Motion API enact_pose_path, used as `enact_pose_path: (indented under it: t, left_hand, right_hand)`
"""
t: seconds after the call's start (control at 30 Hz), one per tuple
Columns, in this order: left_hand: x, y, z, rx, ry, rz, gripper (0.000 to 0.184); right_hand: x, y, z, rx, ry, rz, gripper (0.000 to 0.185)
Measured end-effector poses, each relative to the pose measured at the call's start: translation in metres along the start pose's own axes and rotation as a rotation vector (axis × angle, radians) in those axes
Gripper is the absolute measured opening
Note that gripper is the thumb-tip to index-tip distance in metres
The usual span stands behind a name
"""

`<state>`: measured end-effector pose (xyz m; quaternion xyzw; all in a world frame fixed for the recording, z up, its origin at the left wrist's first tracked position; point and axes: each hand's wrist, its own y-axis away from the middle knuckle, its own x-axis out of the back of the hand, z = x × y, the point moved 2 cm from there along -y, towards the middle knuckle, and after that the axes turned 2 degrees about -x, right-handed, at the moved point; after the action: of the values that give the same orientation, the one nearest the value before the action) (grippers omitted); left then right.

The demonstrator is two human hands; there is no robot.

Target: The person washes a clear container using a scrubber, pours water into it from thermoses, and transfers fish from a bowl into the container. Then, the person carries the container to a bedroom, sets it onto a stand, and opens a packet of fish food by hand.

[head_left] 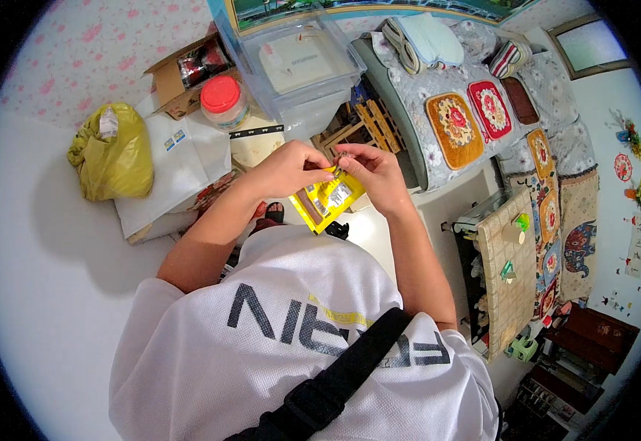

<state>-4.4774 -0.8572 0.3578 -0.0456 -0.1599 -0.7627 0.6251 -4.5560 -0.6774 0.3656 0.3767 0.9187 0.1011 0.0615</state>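
Note:
A small yellow packet (310,206) with a brown panel and a white label hangs in front of my white shirt, tilted. My left hand (284,169) pinches its upper edge with thumb and fingers. Close beside it, my right hand (376,176) grips the same upper edge, thumb against bent fingers. The two sets of fingertips are almost touching. Whether the packet's top is torn cannot be made out, as my fingers cover part of it.
Ahead stand a jar with a red lid (220,95), a clear plastic bin (291,110) and an open cardboard box (167,79). A yellow-green plastic bag (115,163) lies to the left. On the right are a cushioned sofa (409,110) and a low table (508,294).

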Motion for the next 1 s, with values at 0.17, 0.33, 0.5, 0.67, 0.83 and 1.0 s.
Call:
enact_pose_path:
  t: [0.17, 0.33, 0.5, 0.67, 0.83, 1.0]
  left_hand:
    - [-0.002, 0.001, -0.005, 0.065, 0.059, 0.026, 0.017]
    - [-0.007, 0.002, -0.007, -0.032, 0.075, 0.137, 0.02]
    - [-0.008, 0.004, -0.01, 0.054, 0.104, 0.124, 0.017]
    - [-0.009, 0.003, -0.016, 0.061, 0.133, 0.159, 0.02]
    - [-0.01, 0.002, -0.019, 0.094, 0.129, 0.157, 0.019]
    - [-0.009, 0.002, -0.022, 0.08, 0.124, 0.156, 0.019]
  right_hand:
    - [-0.001, 0.0, -0.006, 0.032, 0.14, 0.028, 0.026]
    - [-0.005, -0.005, 0.006, 0.033, 0.011, 0.153, 0.025]
    - [-0.005, -0.005, 0.005, 0.055, 0.102, 0.109, 0.028]
    - [-0.002, -0.007, 0.002, 0.06, 0.227, 0.091, 0.027]
    - [-0.002, -0.009, 0.002, 0.048, 0.236, 0.095, 0.026]
    - [-0.002, -0.011, 0.008, 0.041, 0.204, 0.064, 0.027]
